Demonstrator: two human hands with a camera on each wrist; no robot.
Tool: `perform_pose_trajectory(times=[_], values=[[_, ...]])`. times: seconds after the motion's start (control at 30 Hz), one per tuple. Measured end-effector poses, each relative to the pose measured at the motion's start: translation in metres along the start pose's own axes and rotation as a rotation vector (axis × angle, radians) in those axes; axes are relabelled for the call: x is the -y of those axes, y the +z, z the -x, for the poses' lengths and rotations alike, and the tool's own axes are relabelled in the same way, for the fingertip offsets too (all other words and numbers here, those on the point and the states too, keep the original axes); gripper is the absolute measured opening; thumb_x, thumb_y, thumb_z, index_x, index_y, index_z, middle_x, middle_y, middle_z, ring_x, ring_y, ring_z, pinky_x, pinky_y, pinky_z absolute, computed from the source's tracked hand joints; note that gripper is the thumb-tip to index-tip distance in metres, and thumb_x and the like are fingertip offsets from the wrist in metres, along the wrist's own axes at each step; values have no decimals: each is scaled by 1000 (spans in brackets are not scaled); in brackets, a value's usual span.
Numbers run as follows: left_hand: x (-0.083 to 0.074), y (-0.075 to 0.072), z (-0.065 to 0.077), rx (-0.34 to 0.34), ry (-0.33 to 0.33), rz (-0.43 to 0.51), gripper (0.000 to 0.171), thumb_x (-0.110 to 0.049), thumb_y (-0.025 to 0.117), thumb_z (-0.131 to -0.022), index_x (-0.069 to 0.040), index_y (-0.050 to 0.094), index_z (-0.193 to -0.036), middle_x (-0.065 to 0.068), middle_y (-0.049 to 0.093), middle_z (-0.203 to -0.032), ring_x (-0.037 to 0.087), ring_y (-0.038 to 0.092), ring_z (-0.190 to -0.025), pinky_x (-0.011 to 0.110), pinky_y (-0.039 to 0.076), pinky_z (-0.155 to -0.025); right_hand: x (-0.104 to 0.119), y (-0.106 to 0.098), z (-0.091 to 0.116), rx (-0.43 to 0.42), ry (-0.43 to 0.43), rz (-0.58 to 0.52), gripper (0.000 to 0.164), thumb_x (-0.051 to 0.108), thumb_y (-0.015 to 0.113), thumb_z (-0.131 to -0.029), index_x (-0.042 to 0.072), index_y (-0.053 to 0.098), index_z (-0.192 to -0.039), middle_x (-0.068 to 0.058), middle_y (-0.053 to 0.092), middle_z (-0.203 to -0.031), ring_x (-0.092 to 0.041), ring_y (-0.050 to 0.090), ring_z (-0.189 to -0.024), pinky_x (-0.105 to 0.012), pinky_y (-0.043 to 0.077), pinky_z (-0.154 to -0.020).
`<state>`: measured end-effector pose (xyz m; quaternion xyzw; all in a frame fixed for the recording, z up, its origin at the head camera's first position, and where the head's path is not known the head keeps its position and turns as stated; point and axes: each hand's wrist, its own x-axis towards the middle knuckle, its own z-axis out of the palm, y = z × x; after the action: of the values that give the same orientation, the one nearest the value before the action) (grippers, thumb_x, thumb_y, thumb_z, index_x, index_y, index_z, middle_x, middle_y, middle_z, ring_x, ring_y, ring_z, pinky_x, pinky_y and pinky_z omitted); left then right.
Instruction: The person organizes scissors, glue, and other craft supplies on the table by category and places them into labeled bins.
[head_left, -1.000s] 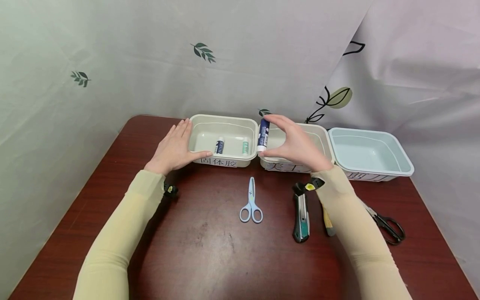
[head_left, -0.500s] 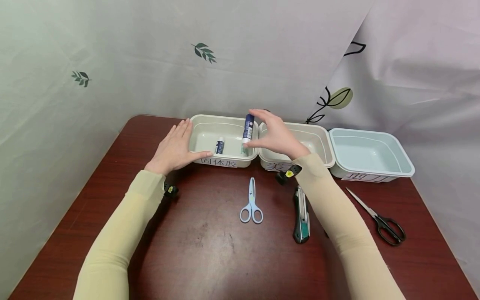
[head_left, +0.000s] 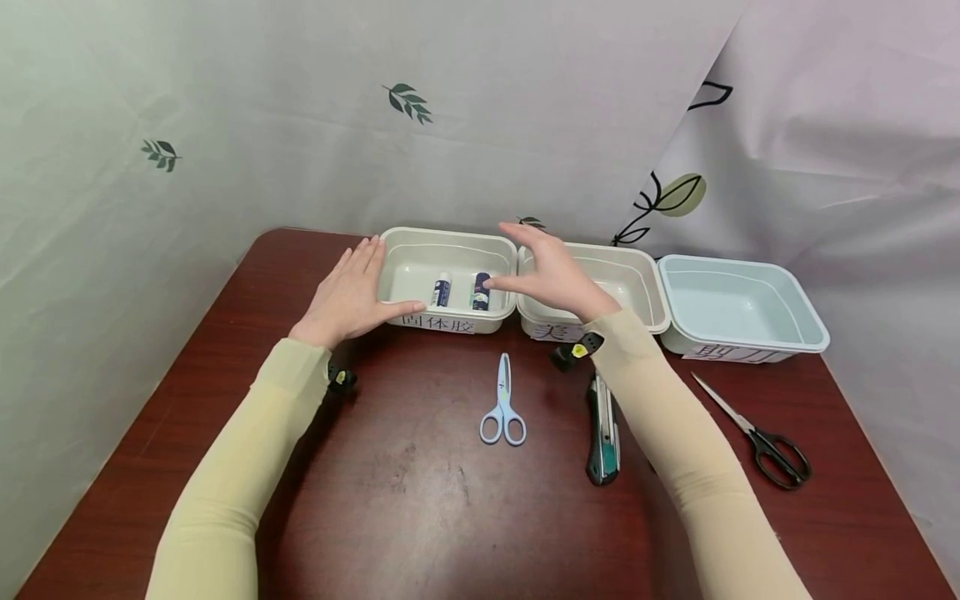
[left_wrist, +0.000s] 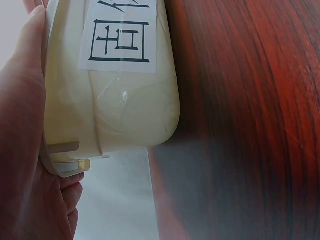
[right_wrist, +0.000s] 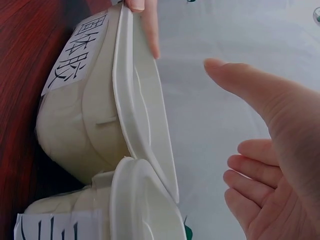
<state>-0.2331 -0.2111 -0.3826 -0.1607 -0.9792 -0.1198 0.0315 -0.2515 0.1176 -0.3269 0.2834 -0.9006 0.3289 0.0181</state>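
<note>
My left hand [head_left: 348, 293] rests on the left end of a cream plastic bin [head_left: 504, 243], fingers straight at the back and thumb along the front rim. Two dark blue glue sticks lie inside: one with a white end [head_left: 442, 290] in the middle, another [head_left: 481, 292] farther right. Around that second one a little pale green shows. Above the right end of this bin hovers my right hand [head_left: 553, 275], thumb and fingers spread apart. The right wrist view shows that hand [right_wrist: 272, 155] holding nothing, its fingers apart from the rim.
A second cream bin [head_left: 651, 287] and a pale blue bin [head_left: 813, 337] stand to the right, all with paper labels. In front lie light blue scissors [head_left: 503, 404], a green-and-black utility knife [head_left: 603, 442] partly under the right sleeve, and black-handled scissors [head_left: 765, 446].
My right hand moved left over the left bin and let go of the dark blue glue stick, which dropped inside near the green one. The left hand stayed put.
</note>
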Motion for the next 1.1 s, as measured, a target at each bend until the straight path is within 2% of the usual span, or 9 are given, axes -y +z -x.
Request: perform_pose_trajectory(times=[0.23,0.43,0.67,1.1], values=[[-1,-1,0,3,1,2,126,-84,54,-83,6,12,-160,23,12,-166,32,8,-154,41,2,-124,-3,-4,7,-10,-4,-24,89,44,84,-84,9,44,-155,-7,43,-157,-20,34,-146,-36,29,-119],[0,0,0,-1,4,-3,126,-84,54,-83,6,13,-160,23,13,-166,33,9,-154,43,3,-124,-5,-10,18,-19,-17,-28,87,43,83,-86,9,44,-155,-7,42,-157,-21,33,-147,-37,26,-120],[0,0,0,3,0,-2,126,-84,54,-83,6,12,-160,23,12,-166,32,8,-154,41,1,-124,-6,-20,34,-45,-28,4,85,44,83,-86,11,46,-155,-6,45,-156,-19,37,-144,-38,30,-118],[0,0,0,-3,1,-3,127,-85,53,-82,5,12,-160,22,13,-167,31,8,-154,42,3,-124,1,-35,64,-94,-40,60,82,39,84,-85,9,49,-152,-9,50,-151,-26,43,-141,-46,35,-115]])
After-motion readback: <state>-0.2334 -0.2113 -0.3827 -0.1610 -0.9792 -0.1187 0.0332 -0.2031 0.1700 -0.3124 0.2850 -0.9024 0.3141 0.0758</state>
